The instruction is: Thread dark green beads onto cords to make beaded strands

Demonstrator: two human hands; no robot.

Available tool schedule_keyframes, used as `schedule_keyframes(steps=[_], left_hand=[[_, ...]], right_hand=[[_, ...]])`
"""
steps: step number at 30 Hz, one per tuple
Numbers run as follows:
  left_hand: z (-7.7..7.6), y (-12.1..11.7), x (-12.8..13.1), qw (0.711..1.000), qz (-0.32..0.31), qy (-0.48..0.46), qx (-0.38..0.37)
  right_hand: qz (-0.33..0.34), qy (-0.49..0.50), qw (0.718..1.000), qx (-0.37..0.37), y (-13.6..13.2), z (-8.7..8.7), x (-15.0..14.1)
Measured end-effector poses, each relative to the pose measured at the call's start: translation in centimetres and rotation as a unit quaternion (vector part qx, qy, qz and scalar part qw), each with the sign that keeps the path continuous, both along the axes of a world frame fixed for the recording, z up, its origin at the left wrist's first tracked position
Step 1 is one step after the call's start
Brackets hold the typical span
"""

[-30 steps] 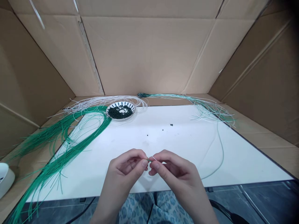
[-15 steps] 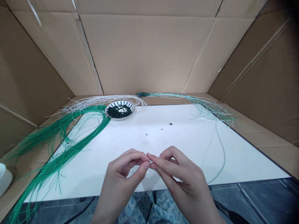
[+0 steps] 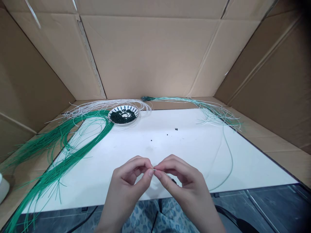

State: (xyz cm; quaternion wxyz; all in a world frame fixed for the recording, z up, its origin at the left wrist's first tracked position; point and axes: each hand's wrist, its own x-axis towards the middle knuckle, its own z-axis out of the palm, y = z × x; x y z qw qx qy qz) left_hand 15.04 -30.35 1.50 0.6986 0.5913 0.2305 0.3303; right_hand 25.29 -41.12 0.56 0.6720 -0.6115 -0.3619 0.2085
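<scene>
Thin white wire (image 3: 154,169) is grasped in a fingertip pinch by the left hand (image 3: 126,184) and right hand (image 3: 184,184), dark beads (image 3: 173,180) showing just beside the right, above a white board (image 3: 194,152).

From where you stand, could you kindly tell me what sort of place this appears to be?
It looks like a makeshift beading or craft workspace, probably: a white board set inside an opened cardboard box, a patterned dish of small dark green beads, and loose bundles of green cords and white cords.
</scene>
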Motion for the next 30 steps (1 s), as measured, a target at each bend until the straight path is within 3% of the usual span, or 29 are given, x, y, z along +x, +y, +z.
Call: schedule_keyframes(steps=[3,6,11,14,23,30], left_hand=[[-0.2,0.0,0.1,0.999,-0.008,-0.021,-0.03],[-0.6,0.3,0.1,0.996,-0.014,-0.035,-0.083],[-0.7,0.7,0.0,0.993,-0.029,-0.045,-0.107],[0.0,0.2,0.0,0.989,0.006,-0.036,-0.141],[0.9,-0.3,-0.2,0.984,0.019,-0.027,-0.174],[1.1,-0.5,-0.2,0.99,0.035,-0.033,-0.135]], right_hand=[[0.02,0.109,0.993,0.041,0.2,-0.2,-0.4],[-0.019,0.138,0.989,0.042,0.3,0.1,-0.9],[-0.111,0.084,0.99,0.039,0.2,0.9,-1.9],[-0.11,0.047,0.991,0.057,0.3,0.9,-2.4],[-0.111,-0.048,0.989,0.087,0.3,0.6,-2.4],[-0.116,-0.062,0.988,0.075,-0.2,1.0,-2.7]])
